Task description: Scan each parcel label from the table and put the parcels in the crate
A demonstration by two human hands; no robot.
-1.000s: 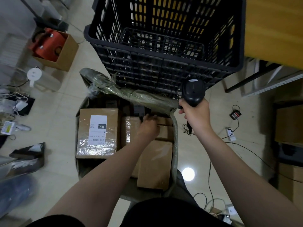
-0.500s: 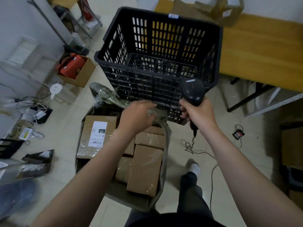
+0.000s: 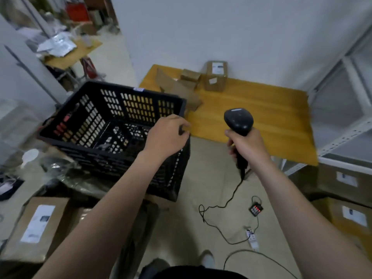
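Observation:
My right hand (image 3: 248, 146) grips the handle of a black barcode scanner (image 3: 238, 121), its head up and aimed toward the wooden table (image 3: 253, 117). At the table's far edge against the wall stand a tall labelled parcel (image 3: 216, 77) and a smaller parcel (image 3: 190, 76), with flat cardboard (image 3: 177, 92) in front of them. The black slatted crate (image 3: 112, 88) sits left of the table and looks empty. Over its right rim hovers my left hand (image 3: 167, 135), fingers loosely curled, with nothing seen in it.
Low at the left lies a labelled box (image 3: 38, 224) beside a plastic sack (image 3: 60, 168). More labelled boxes (image 3: 351, 215) stack at the right under white shelving (image 3: 342, 129). The scanner cable (image 3: 225, 206) and a small black device (image 3: 256, 208) lie on the floor.
My view has lifted from the sack of parcels to the table and wall. My left hand let go of the sack's edge and rose to the crate's right rim. The scanner stayed in my right hand.

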